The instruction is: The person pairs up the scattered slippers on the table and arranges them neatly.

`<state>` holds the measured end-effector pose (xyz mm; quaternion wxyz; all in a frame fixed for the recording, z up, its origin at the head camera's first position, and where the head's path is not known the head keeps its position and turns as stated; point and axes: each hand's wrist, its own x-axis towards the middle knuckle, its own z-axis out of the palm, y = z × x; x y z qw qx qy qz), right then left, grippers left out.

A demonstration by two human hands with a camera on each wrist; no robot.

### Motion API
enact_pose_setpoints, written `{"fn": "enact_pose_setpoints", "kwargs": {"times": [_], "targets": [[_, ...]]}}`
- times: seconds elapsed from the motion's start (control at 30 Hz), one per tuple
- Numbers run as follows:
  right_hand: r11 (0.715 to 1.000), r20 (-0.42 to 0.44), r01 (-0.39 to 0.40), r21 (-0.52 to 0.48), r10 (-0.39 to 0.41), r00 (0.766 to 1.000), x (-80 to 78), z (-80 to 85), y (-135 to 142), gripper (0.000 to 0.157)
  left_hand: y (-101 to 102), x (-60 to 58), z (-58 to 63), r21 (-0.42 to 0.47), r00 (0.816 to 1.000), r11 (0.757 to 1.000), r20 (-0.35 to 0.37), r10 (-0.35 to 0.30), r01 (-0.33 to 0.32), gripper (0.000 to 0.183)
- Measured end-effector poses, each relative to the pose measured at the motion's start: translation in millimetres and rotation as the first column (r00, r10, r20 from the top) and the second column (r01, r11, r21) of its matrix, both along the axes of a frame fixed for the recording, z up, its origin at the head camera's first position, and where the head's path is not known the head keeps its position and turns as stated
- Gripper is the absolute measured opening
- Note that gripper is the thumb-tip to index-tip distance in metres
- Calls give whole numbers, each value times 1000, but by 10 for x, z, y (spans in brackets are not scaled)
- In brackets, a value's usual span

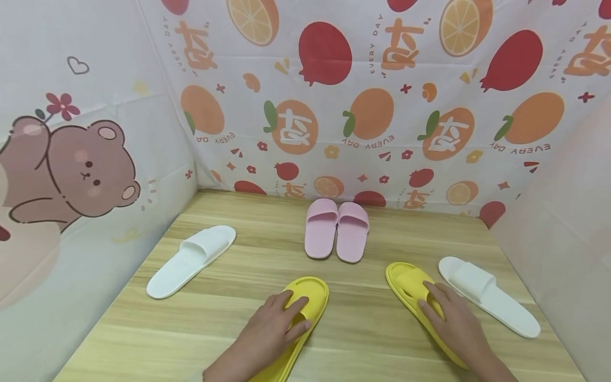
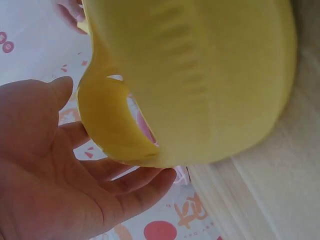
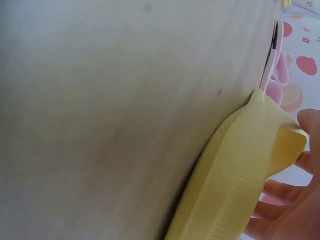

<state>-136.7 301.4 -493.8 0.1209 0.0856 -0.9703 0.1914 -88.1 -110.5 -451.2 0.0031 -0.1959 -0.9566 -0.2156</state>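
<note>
Two yellow slippers lie apart on the wood-patterned surface, toes pointing away from me. My left hand is over the strap of the left yellow slipper, its fingers spread and loosely bent. In the left wrist view, those fingers lie along the strap's outer side, while the thumb stands apart from it. Over at the right, my right hand covers part of the right yellow slipper. Its fingers are relaxed beside the strap in the right wrist view. My hands and wrists hide parts of both slippers in the head view.
A pair of pink slippers sits side by side near the fruit-print back wall. One white slipper lies at the left; another white slipper lies just right of my right hand. Cloth walls border the wooden surface.
</note>
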Motion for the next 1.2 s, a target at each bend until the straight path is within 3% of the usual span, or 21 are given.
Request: {"fn": "enact_pose_setpoints", "kwargs": {"times": [0.33, 0.7, 1.2], "targets": [[1000, 0, -1, 26, 1, 1000, 39, 98, -104, 51, 58, -30, -14, 6, 997, 999, -71, 38, -38, 42], [995, 36, -19, 101, 16, 999, 190, 161, -348, 49, 58, -20, 19, -33, 995, 997, -70, 71, -73, 41], [989, -7, -62, 131, 64, 998, 351, 253, -853, 46, 34, 23, 22, -39, 985, 987, -72, 155, -158, 37]]}}
